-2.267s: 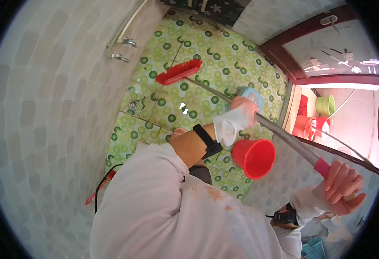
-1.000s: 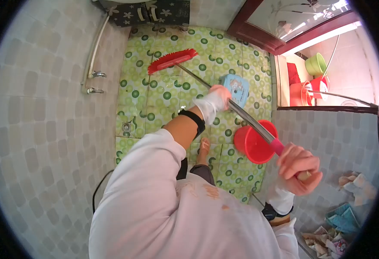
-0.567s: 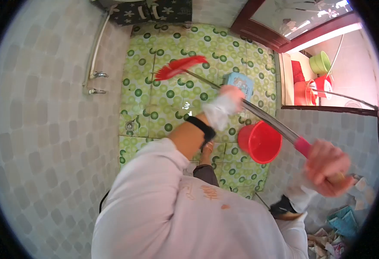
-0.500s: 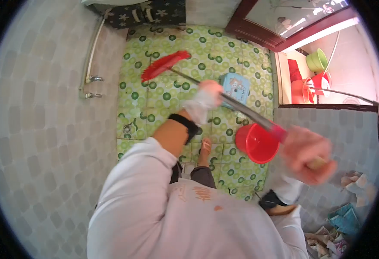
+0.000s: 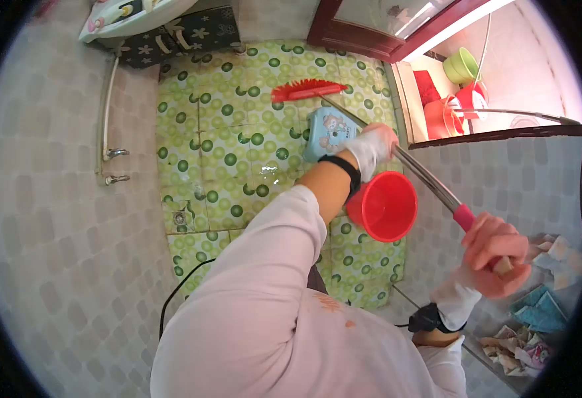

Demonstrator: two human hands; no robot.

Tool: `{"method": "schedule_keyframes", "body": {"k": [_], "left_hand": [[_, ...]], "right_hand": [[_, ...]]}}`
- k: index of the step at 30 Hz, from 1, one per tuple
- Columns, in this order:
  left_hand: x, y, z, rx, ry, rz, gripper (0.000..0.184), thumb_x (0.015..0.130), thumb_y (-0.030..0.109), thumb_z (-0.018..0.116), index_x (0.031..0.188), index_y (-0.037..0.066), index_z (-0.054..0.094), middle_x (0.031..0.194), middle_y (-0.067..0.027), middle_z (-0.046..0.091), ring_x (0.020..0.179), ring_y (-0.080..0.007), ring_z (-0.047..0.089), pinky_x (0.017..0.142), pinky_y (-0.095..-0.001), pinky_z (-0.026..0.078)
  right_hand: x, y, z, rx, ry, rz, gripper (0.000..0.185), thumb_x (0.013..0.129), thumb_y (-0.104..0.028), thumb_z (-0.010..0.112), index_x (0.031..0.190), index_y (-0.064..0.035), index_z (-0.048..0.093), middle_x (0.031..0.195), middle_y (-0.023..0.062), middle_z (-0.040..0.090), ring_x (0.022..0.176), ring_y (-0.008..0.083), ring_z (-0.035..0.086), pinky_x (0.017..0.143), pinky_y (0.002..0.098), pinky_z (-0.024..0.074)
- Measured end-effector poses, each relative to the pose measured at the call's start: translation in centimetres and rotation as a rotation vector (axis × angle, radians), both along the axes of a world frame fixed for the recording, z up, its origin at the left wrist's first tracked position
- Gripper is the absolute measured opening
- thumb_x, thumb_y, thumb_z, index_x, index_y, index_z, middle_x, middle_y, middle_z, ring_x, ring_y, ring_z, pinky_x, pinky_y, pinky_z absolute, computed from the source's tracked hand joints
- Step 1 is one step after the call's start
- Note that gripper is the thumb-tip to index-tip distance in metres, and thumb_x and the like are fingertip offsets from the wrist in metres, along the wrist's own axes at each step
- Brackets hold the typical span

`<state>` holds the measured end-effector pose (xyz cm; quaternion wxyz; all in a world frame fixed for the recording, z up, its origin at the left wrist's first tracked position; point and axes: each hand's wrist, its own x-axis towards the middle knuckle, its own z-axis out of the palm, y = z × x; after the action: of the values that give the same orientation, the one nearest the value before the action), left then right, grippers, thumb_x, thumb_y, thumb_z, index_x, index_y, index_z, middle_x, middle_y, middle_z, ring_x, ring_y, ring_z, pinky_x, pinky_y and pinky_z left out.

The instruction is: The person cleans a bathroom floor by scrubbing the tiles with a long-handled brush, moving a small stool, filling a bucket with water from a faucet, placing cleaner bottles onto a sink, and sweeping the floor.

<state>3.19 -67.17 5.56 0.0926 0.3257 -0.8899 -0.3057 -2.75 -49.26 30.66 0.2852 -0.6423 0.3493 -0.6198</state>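
Note:
A long-handled floor brush (image 5: 309, 91) with red bristles rests its head on the tiles, just beyond the blue step stool (image 5: 326, 134). My left hand (image 5: 382, 138) is closed around the middle of its metal pole. At the upper end, past a pink collar, my right hand (image 5: 496, 255) wraps the grip, and a pale tip shows between the fingers. Both hands appear gloved, with white cuffs and black bands at the wrists. Below the pole, a red bucket (image 5: 389, 207) stands near my left forearm.
Green-patterned tiles (image 5: 238, 139) cover the floor, with a drain (image 5: 179, 217) at left. Taps (image 5: 116, 153) stick out from the left wall. A dark floral cabinet (image 5: 185, 38) stands under the washbasin (image 5: 135, 16). Buckets, one light green (image 5: 460, 66), sit beyond the doorway. Crumpled papers (image 5: 513, 348) lie lower right.
The brush head has swept right across the floor, from well left of the stool to just beyond it. My left hand has swung right with the pole. The view has shifted slightly.

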Motion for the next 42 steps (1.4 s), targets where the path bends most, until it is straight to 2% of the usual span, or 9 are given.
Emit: {"method": "schedule_keyframes", "body": {"k": [5, 10, 14, 18, 22, 25, 30, 39, 42], "left_hand": [[4.3, -1.5, -1.6, -0.040, 0.124, 0.221, 0.011, 0.060, 0.018, 0.065, 0.071, 0.015, 0.066, 0.076, -0.0100, 0.063, 0.083, -0.0288, 0.061, 0.076, -0.0385, 0.049], [13.3, -3.5, -7.6, -0.187, 0.083, 0.235, 0.012, 0.056, 0.018, 0.069, 0.067, 0.017, 0.066, 0.069, -0.0078, 0.061, 0.078, -0.0301, 0.059, 0.072, -0.0396, 0.048], [5.5, -2.4, -5.0, -0.135, -0.144, 0.199, 0.011, 0.060, 0.022, 0.066, 0.070, 0.018, 0.068, 0.071, -0.0086, 0.064, 0.078, -0.0308, 0.061, 0.072, -0.0399, 0.049], [-5.5, 0.3, 1.7, -0.140, -0.139, 0.115, 0.014, 0.066, 0.027, 0.060, 0.073, 0.019, 0.070, 0.073, -0.0072, 0.066, 0.076, -0.0282, 0.064, 0.067, -0.0403, 0.050], [-14.2, 1.3, 6.4, -0.255, -0.150, -0.110, 0.014, 0.068, 0.026, 0.059, 0.074, 0.021, 0.071, 0.071, -0.0044, 0.066, 0.075, -0.0226, 0.066, 0.061, -0.0375, 0.051], [-18.1, 1.6, 6.5, -0.207, 0.065, -0.051, 0.011, 0.059, 0.020, 0.062, 0.069, 0.018, 0.066, 0.069, -0.0050, 0.064, 0.072, -0.0260, 0.064, 0.062, -0.0374, 0.049], [-20.5, -1.2, 0.2, -0.168, -0.087, -0.187, 0.011, 0.066, 0.025, 0.061, 0.073, 0.022, 0.069, 0.073, -0.0017, 0.066, 0.070, -0.0214, 0.065, 0.060, -0.0373, 0.052], [-5.3, 4.4, -0.4, -0.055, 0.495, 0.386, 0.007, 0.060, 0.017, 0.064, 0.064, 0.011, 0.064, 0.064, -0.0095, 0.060, 0.077, -0.0314, 0.059, 0.074, -0.0398, 0.045], [-2.2, 5.6, -1.1, -0.169, 0.496, 0.458, 0.010, 0.059, 0.018, 0.066, 0.061, 0.009, 0.060, 0.063, -0.0137, 0.057, 0.067, -0.0351, 0.057, 0.059, -0.0424, 0.044]], "right_hand": [[-1.2, -3.8, -1.9, 0.026, -0.165, 0.118, 0.060, 0.091, -0.055, 0.034, 0.067, -0.0037, 0.053, 0.047, 0.0031, 0.047, 0.041, 0.0140, 0.043, 0.046, 0.0281, 0.0419], [0.5, -4.2, -9.1, -0.041, -0.289, 0.255, 0.051, 0.097, -0.039, 0.030, 0.070, -0.0023, 0.052, 0.048, 0.0036, 0.047, 0.042, 0.0159, 0.043, 0.048, 0.0339, 0.0444], [-5.3, -3.5, -6.6, 0.024, -0.508, 0.089, 0.044, 0.097, -0.027, 0.026, 0.071, -0.0024, 0.053, 0.047, 0.0026, 0.047, 0.040, 0.0162, 0.041, 0.048, 0.0342, 0.0432], [-13.0, -1.2, -0.3, 0.016, -0.108, 0.171, 0.042, 0.093, -0.037, 0.039, 0.066, -0.0066, 0.050, 0.043, 0.0005, 0.045, 0.037, 0.0146, 0.037, 0.045, 0.0280, 0.0347], [-16.9, 5.0, 3.5, -0.131, -0.538, -0.283, 0.037, 0.084, -0.034, 0.052, 0.057, -0.0118, 0.043, 0.044, -0.0005, 0.031, 0.048, 0.0140, 0.033, 0.054, 0.0283, 0.0307], [-18.8, 7.4, 4.5, -0.076, -0.387, -0.198, 0.034, 0.083, -0.029, 0.054, 0.057, -0.0096, 0.042, 0.045, 0.0011, 0.035, 0.052, 0.0143, 0.033, 0.061, 0.0299, 0.0289], [-14.6, 1.4, 0.4, 0.009, 0.109, -0.134, 0.047, 0.095, -0.035, 0.031, 0.063, -0.0073, 0.049, 0.046, -0.0009, 0.035, 0.045, 0.0118, 0.033, 0.051, 0.0295, 0.0323], [-14.5, -2.3, 1.2, 0.115, -0.183, 0.214, 0.049, 0.096, -0.041, 0.030, 0.061, -0.0096, 0.042, 0.039, -0.0004, 0.040, 0.037, 0.0099, 0.034, 0.045, 0.0247, 0.0363], [-13.6, -2.5, -0.6, 0.168, -0.304, 0.327, 0.046, 0.096, -0.039, 0.032, 0.062, -0.0093, 0.043, 0.038, -0.0003, 0.043, 0.035, 0.0103, 0.035, 0.046, 0.0246, 0.0373]]}}
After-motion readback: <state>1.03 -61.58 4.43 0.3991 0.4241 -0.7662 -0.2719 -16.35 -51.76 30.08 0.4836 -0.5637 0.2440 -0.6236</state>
